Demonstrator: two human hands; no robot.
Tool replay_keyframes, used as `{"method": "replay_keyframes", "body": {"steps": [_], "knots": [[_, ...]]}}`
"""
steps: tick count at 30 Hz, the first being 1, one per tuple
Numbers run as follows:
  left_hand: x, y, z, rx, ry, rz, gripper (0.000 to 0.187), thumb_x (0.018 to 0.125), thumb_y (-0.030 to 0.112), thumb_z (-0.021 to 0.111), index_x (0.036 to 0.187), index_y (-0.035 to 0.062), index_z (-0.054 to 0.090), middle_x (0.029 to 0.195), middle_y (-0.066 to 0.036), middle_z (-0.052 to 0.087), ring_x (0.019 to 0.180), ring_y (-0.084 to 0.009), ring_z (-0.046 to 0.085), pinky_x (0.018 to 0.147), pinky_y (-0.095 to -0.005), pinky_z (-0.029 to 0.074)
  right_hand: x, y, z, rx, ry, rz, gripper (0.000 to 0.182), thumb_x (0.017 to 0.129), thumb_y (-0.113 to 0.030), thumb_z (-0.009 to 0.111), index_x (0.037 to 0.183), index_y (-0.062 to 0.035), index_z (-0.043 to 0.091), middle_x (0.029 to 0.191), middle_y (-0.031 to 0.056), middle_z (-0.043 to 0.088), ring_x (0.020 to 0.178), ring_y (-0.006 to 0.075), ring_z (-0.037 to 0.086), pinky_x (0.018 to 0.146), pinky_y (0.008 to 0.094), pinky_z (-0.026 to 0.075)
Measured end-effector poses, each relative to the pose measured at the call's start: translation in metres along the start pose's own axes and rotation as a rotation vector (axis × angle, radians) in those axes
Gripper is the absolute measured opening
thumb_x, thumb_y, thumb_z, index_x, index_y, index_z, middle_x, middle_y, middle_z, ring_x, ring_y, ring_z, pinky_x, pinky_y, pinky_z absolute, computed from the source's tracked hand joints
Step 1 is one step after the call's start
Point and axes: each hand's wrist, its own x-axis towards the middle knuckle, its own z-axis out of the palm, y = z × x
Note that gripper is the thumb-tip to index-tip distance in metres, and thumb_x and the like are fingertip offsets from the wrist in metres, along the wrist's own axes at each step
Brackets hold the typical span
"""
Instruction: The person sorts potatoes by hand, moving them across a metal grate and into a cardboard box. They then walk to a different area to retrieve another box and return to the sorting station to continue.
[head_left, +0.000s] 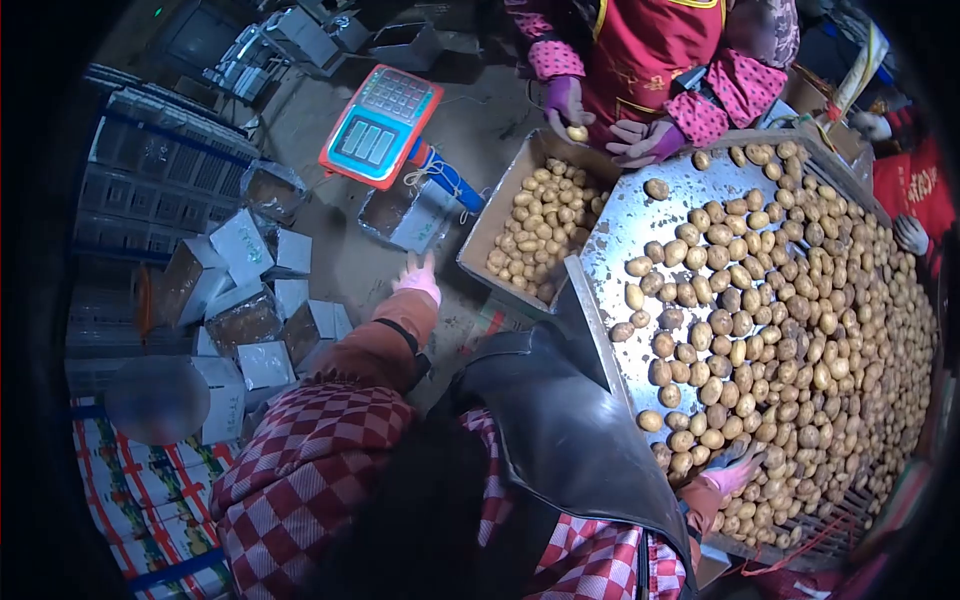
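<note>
My left hand (418, 276), in a pink and grey glove, is stretched out to the left over the floor. Its fingers are extended and apart, and nothing is in them. Just beyond the fingertips lies a small open carton (412, 214). On the right, my right hand (735, 468) wears the same kind of glove and lies over the potatoes (785, 390) at the near side of the metal sorting table (622, 188). Its fingers are spread, with potatoes around them. A cardboard box full of potatoes (540, 225) stands between my two hands, against the table's left end.
A co-worker in a red apron (655, 50) stands across, one gloved hand holding a potato over the box. Another person's gloved hand (910, 235) is at the far right edge. A red and blue scale (382, 125) stands behind. Several cartons (240, 250) are piled on the left.
</note>
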Motion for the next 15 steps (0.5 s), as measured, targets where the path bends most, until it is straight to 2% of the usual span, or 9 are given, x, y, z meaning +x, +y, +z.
{"method": "replay_keyframes", "body": {"steps": [4, 6, 7, 9, 10, 12, 15], "knots": [[-0.004, -0.010, 0.000, 0.030, -0.052, 0.065, 0.040, 0.091, 0.030, 0.055, 0.130, 0.0278, 0.060, 0.137, -0.006, 0.055, 0.137, -0.0199, 0.040, 0.108, -0.0495, 0.033, 0.000, 0.012, 0.009, -0.011, 0.022, -0.022, 0.053, 0.088, -0.015, 0.055, 0.140, -0.0238, 0.048, 0.154, 0.0133, 0.032, 0.136, 0.0349, 0.039, 0.111, 0.0473, 0.034], [0.007, -0.018, -0.005, -0.065, -0.379, 0.062, 0.039, 0.090, 0.035, 0.056, 0.127, 0.0236, 0.063, 0.133, -0.009, 0.058, 0.132, -0.0251, 0.046, 0.107, -0.0483, 0.036, 0.002, 0.016, 0.011, 0.006, 0.013, -0.028, 0.052, 0.089, -0.016, 0.054, 0.139, -0.0232, 0.048, 0.154, 0.0132, 0.032, 0.136, 0.0346, 0.039, 0.111, 0.0473, 0.034], [0.007, -0.019, -0.007, -0.066, -0.381, 0.060, 0.039, 0.090, 0.035, 0.056, 0.127, 0.0236, 0.063, 0.133, -0.009, 0.058, 0.132, -0.0251, 0.046, 0.107, -0.0483, 0.036, 0.001, 0.018, 0.013, 0.005, 0.013, -0.031, 0.052, 0.089, -0.016, 0.054, 0.139, -0.0232, 0.048, 0.154, 0.0132, 0.032, 0.136, 0.0346, 0.039, 0.111, 0.0473, 0.034], [-0.006, -0.012, -0.038, -0.149, -0.483, -0.091, 0.036, 0.093, 0.034, 0.052, 0.122, 0.0163, 0.066, 0.126, -0.014, 0.062, 0.122, -0.0320, 0.055, 0.103, -0.0468, 0.042, -0.001, 0.020, 0.013, -0.041, 0.003, -0.043, 0.055, 0.088, -0.018, 0.056, 0.141, -0.0235, 0.046, 0.154, 0.0123, 0.032, 0.136, 0.0344, 0.039, 0.111, 0.0478, 0.034], [-0.007, -0.011, -0.041, -0.150, -0.483, -0.091, 0.036, 0.093, 0.034, 0.052, 0.122, 0.0163, 0.066, 0.126, -0.014, 0.062, 0.122, -0.0320, 0.055, 0.103, -0.0468, 0.042, -0.001, 0.020, 0.014, -0.041, 0.003, -0.044, 0.055, 0.088, -0.018, 0.056, 0.141, -0.0235, 0.046, 0.154, 0.0123, 0.032, 0.136, 0.0344, 0.039, 0.111, 0.0478, 0.034], [-0.011, -0.011, -0.042, -0.054, -0.456, -0.042, 0.035, 0.096, 0.028, 0.046, 0.116, 0.0098, 0.068, 0.122, -0.016, 0.063, 0.114, -0.0369, 0.059, 0.100, -0.0453, 0.045, -0.003, 0.023, 0.017, 0.025, 0.038, -0.061, 0.060, 0.085, -0.021, 0.061, 0.143, -0.0238, 0.043, 0.155, 0.0114, 0.030, 0.136, 0.0343, 0.038, 0.112, 0.0489, 0.032], [-0.003, -0.020, -0.021, -0.119, -0.434, -0.053, 0.034, 0.097, 0.022, 0.043, 0.115, 0.0087, 0.068, 0.124, -0.017, 0.062, 0.117, -0.0354, 0.057, 0.100, -0.0449, 0.045, -0.002, 0.029, 0.020, -0.023, 0.015, -0.070, 0.065, 0.083, -0.023, 0.064, 0.144, -0.0240, 0.041, 0.155, 0.0115, 0.030, 0.136, 0.0350, 0.039, 0.111, 0.0497, 0.032]]}}
